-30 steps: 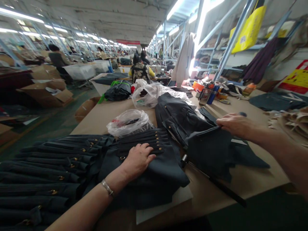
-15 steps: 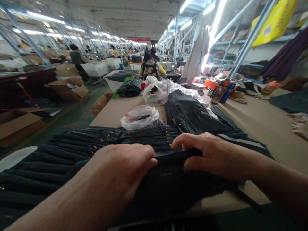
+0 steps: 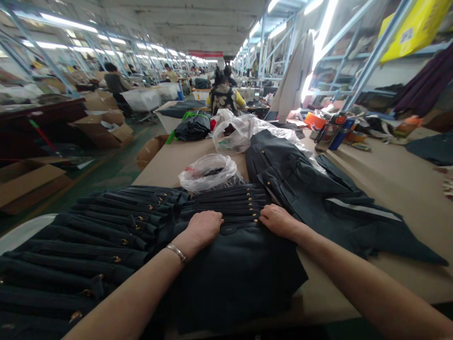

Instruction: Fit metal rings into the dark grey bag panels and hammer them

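1. Tube lights (image 3: 69,22) are glowing overhead, and a brown table (image 3: 164,163) is supporting dark cloth; clock hours below are counting from the top panel's middle. One co-worker (image 3: 223,100) is sitting well apart, at twelve.
2. Smooth and dark, the top panel (image 3: 240,269) is lying at the table's near side, its far edge meeting stacked rows (image 3: 244,200) with gold pulls at twelve.
3. Judging by the pose, the step in hand is looking like lining that edge up (perhaps only smoothing it).
4. Any next move is probably calling for light, even pressure, so that the rows keep their order.
5. At ten, the left hand (image 3: 204,230) is resting knuckles-up, fingers curling inward; at one, the right hand (image 3: 278,219) is bending its fingers beside the pulls. Both forearms are slanting inward, from eight and four.
6. Fingertips are hiding, so I cannot tell whether either hand is pinching cloth.
7. Folded pieces (image 3: 106,243) are lying at nine, a plastic bag (image 3: 212,174) at eleven.
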`<state>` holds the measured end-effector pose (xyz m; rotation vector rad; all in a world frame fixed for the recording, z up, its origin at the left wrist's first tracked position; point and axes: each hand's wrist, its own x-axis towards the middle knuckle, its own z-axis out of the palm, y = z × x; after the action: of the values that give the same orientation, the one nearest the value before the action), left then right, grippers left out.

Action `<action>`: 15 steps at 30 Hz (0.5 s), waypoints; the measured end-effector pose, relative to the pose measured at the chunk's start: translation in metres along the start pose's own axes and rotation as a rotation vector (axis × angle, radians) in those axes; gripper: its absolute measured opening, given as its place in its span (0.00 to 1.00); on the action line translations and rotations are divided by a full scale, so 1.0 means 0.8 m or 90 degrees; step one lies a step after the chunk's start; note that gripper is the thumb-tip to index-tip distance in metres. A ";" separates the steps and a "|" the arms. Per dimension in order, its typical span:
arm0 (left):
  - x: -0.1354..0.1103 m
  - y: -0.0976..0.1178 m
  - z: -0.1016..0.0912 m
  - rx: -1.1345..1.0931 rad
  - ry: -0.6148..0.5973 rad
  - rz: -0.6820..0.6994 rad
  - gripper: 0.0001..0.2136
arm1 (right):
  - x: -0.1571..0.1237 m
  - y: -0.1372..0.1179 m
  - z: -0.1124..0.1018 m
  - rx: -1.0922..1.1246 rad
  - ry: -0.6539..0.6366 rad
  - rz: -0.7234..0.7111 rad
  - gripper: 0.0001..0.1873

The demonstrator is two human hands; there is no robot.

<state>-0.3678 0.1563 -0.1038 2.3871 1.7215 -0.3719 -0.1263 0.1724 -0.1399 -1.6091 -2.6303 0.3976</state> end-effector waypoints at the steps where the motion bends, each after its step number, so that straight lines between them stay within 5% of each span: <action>1: 0.000 0.003 0.000 0.004 0.001 -0.005 0.15 | 0.002 0.001 0.002 -0.004 -0.002 -0.001 0.14; 7: -0.015 0.047 -0.004 0.074 0.167 0.060 0.15 | 0.005 0.002 0.011 -0.007 0.014 -0.002 0.12; 12: -0.013 0.069 0.023 0.024 0.081 0.174 0.19 | -0.011 0.015 -0.002 0.014 0.052 0.000 0.09; 15: -0.010 0.066 0.036 0.035 0.096 0.167 0.20 | -0.029 0.059 -0.015 0.034 0.119 0.108 0.12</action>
<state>-0.3228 0.1241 -0.1287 2.6992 1.4420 -0.2069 -0.0724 0.1744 -0.1366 -1.7656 -2.3387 0.3031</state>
